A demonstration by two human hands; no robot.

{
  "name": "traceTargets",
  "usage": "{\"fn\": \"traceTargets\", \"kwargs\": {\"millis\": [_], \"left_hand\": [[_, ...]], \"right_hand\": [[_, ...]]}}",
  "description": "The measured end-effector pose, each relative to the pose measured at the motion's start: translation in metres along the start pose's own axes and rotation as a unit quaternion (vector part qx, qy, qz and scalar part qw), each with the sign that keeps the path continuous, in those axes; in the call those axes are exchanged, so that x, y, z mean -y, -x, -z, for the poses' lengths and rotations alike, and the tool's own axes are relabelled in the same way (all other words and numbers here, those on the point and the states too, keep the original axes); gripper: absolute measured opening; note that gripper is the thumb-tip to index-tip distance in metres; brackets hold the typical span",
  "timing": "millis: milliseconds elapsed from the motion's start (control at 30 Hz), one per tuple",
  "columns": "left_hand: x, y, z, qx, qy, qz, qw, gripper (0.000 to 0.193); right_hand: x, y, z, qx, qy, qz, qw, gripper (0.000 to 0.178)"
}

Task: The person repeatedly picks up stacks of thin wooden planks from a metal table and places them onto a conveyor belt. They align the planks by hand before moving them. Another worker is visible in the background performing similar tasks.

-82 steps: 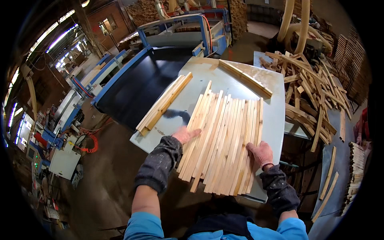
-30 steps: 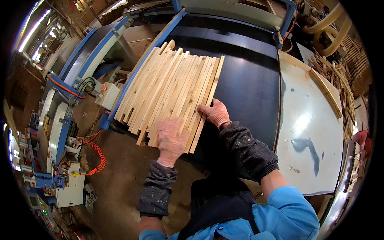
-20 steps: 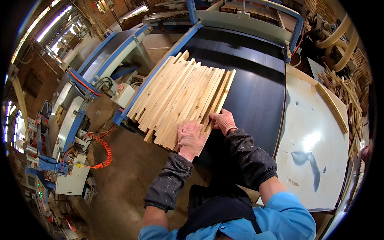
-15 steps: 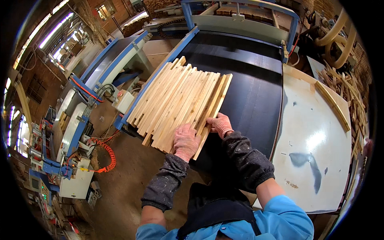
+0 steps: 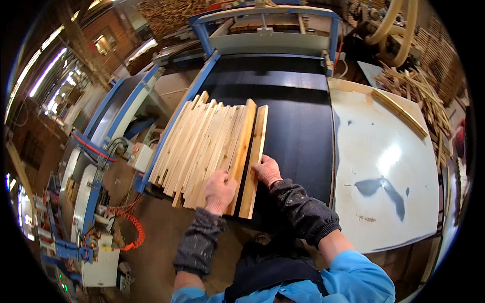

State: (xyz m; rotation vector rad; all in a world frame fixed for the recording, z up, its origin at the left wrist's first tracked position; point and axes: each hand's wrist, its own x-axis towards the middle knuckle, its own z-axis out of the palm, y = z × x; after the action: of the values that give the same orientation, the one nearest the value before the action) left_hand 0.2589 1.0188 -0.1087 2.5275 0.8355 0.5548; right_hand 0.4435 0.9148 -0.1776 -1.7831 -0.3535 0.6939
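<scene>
1. The batch of pale, long, narrow wooden slats [image 5: 207, 146] lies side by side on the black conveyor belt [image 5: 298, 131] of a blue-framed machine [image 5: 268, 30]. It sits at the belt's left side, with the near ends overhanging the belt's near edge.
2. Long axis of the slats: near to far, leaning slightly right at the far end. The hands meet the near ends, so the slats stretch away from the person.
3. Left hand [image 5: 220, 192]: palm down, fingers curled over the near end of one slat set on edge [image 5: 242, 151]. Looks like a press or a light grip; which of the two I cannot tell.
4. Right hand [image 5: 267, 170]: just right of the batch, fingers bent against the near part of the rightmost flat slat [image 5: 255, 161]. Contact is clear; a closed grasp is not confirmed.
5. The rightmost slat lies slightly apart from the on-edge slat at the far end and touches it nearer the hands.
6. Both hands are at the batch's right edge, and the right hand is the nearer to the outermost slat.
7. Right of the belt: a white, worn table [image 5: 384, 166] with one long wooden strip [image 5: 399, 111] lying diagonally at its far edge.
8. No container in view. A loose heap of wooden offcuts [image 5: 429, 96] lies far right, beyond the table.
</scene>
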Motion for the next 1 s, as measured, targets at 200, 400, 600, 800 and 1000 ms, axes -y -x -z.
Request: {"fn": "traceTargets", "kwargs": {"millis": [200,400,600,800,1000], "left_hand": [[0.032,0.047,0.057,0.021,0.368,0.13,0.92,0.023],[0.032,0.068,0.079,0.079,0.48,0.143,0.862,0.024],[-0.011,0.081,0.034,0.081,0.341,-0.155,0.924,0.021],[-0.096,0.129,-0.007,0.342,0.37,-0.387,0.772,0.042],[-0.164,0.166,-0.086,0.614,0.388,-0.439,0.529,0.054]], "right_hand": [[0.016,0.005,-0.064,-0.011,0.202,0.076,0.976,0.061],[0.007,0.041,-0.045,0.001,-0.048,0.073,0.996,0.054],[0.007,0.199,-0.013,-0.121,-0.27,0.008,0.955,0.056],[-0.011,0.311,-0.004,-0.409,-0.333,0.034,0.849,0.038],[-0.099,0.402,0.05,-0.696,-0.458,0.064,0.55,0.025]]}}
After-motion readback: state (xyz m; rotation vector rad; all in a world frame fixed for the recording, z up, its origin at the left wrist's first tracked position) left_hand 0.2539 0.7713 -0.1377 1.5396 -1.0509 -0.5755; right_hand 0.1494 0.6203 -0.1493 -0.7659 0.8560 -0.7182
